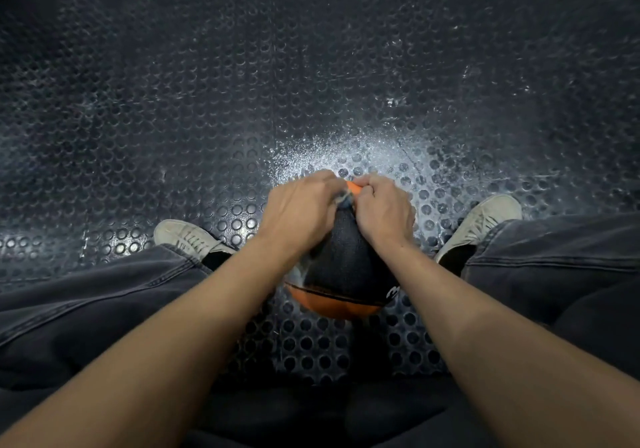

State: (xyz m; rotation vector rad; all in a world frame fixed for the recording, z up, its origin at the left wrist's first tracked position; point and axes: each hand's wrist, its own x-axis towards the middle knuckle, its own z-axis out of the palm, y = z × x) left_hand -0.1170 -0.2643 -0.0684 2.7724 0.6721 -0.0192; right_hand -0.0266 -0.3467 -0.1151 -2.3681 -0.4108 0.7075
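Observation:
An orange ball hangs between my knees, mostly wrapped in a black knitted sock. The sock's grey edge bunches at the top, where a small orange patch of ball shows. My left hand grips the sock's edge on the left side. My right hand pinches the same edge from the right, fingers curled. The two hands almost touch above the ball.
The floor is dark rubber with raised round studs, scuffed white just ahead of my hands. My legs in dark jeans spread left and right, with a pale sneaker on the left and another pale sneaker on the right.

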